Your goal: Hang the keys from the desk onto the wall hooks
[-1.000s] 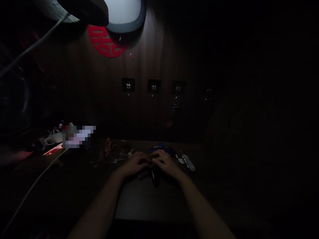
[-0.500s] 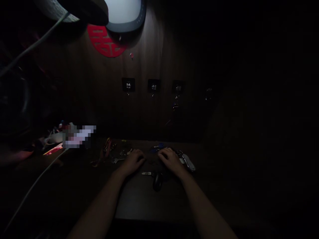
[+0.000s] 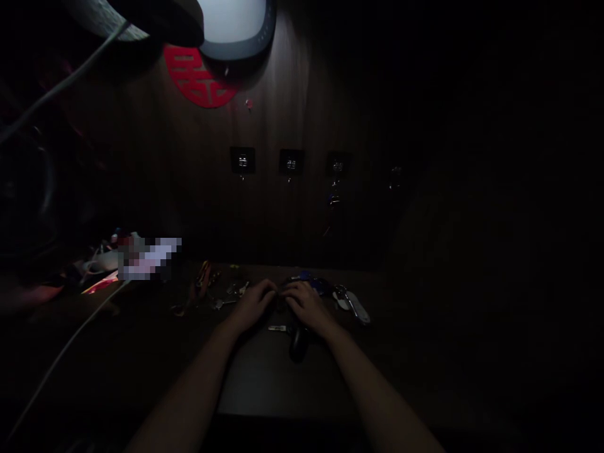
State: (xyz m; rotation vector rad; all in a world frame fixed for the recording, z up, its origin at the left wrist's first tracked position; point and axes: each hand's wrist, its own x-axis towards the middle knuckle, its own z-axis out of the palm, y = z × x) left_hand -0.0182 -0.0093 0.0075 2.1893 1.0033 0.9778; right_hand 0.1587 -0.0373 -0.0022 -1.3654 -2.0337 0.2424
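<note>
The left hand (image 3: 252,305) and the right hand (image 3: 306,306) meet near the middle of a dark wooden table (image 3: 278,384), curled over with their fingertips (image 3: 282,290) close together. Something small may be pinched between them, but the dim light and the backs of the hands hide it, so I cannot tell whether either hand is gripping anything.

Just beyond the right hand lie blue-headed keys (image 3: 306,277), and a silver key fob (image 3: 356,309) sits to its right. Just in front of the hands are a loose metal key (image 3: 277,328) and a dark oval fob (image 3: 298,344). Farther left, an orange key strap (image 3: 202,283) lies among small metal keys (image 3: 231,296).

With pieces this small and this little light, working by feel seems wise: fingertips kept close, wrists low, and the neighbouring keys left undisturbed.

On the far wall, a wood-grain panel (image 3: 287,107) carries a row of square black hooks (image 3: 243,160), with a small bunch of keys (image 3: 334,199) hanging from the third. Above them are a red paper-cut emblem (image 3: 198,78) and a lamp (image 3: 233,31). A pale cable (image 3: 66,333) runs across the near left.
</note>
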